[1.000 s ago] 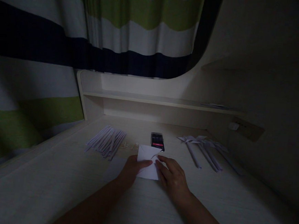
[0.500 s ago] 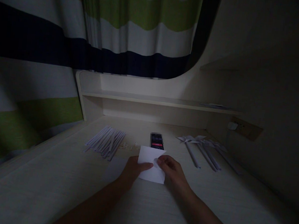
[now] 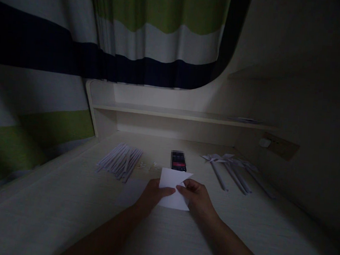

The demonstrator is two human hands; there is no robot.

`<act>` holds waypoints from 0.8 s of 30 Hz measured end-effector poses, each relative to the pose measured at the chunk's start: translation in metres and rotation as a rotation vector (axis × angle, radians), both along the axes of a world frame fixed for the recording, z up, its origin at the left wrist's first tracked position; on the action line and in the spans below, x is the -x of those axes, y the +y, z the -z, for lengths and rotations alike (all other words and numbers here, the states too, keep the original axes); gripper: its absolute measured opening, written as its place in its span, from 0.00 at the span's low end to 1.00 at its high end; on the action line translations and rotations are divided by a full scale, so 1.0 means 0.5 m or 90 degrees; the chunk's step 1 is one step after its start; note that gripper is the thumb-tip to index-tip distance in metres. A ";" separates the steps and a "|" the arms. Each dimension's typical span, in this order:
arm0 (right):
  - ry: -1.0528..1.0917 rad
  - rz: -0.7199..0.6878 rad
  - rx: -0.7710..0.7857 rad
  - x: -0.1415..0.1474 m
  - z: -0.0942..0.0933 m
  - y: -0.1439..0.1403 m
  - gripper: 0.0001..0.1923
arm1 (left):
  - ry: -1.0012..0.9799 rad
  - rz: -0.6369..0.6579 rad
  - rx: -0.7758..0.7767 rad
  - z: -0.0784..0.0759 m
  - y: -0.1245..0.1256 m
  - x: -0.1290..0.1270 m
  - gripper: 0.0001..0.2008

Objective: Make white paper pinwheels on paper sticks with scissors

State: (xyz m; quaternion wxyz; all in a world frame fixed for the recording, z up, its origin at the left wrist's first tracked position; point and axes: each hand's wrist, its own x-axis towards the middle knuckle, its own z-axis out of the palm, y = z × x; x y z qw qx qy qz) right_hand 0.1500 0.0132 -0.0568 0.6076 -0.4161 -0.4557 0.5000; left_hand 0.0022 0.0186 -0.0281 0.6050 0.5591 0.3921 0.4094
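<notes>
Paper sheet (image 3: 173,184), white, partly folded, on desk (image 3: 63,213) just before a dark phone (image 3: 178,161). Left hand (image 3: 152,195) pinches its left edge, thumb on top, fingers curled. Right hand (image 3: 196,196) grips the right side, fingers bent over a fold. Rolled paper sticks (image 3: 120,162) lie far left; paper pinwheels (image 3: 231,169) far right.

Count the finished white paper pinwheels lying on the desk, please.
About 4, though dim light and overlap make this uncertain. The white paper pinwheels lie in a row on the pale wooden desk, right of the dark phone, beyond the right hand; some may be hidden.
</notes>
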 end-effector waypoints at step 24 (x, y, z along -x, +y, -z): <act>-0.022 0.041 0.049 -0.003 -0.017 -0.011 0.15 | 0.011 0.027 0.021 0.005 0.007 0.004 0.14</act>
